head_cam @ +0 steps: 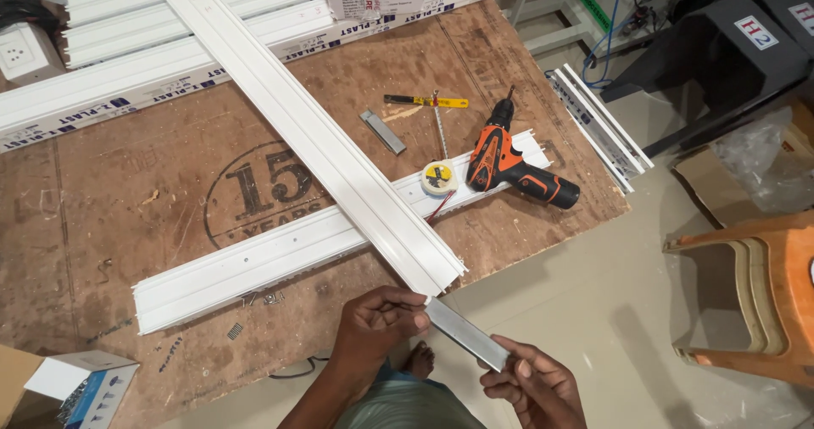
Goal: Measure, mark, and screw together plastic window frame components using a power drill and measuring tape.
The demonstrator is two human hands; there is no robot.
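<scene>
Across the brown plywood surface [127, 225], from 11 to 5 o'clock, runs a long white trunking channel [305, 128]; it crosses over a shorter white channel [280, 255] lying 8 to 2 o'clock. Stacked white channels [127, 64] fill the 10–12 o'clock edge. Orange cordless drill [509, 164] at 2 o'clock, round yellow tape measure [439, 177] just beside it, yellow cutter [424, 101] and a small grey strip [382, 131] near 1 o'clock. Loose screws [263, 298] near the short channel at 7 o'clock.

Step looks like handling a short flat metal strip [465, 331], at 6 o'clock, just off the long channel's near end. Left hand [377, 327] pinches its upper end, right hand [530, 382] grips its lower end; both closed on it. Next move likely needs the strip lined up squarely with the channel end.

Open box [76, 387] at 8 o'clock is cropped, contents unclear; right hand partly cut off by the frame
</scene>
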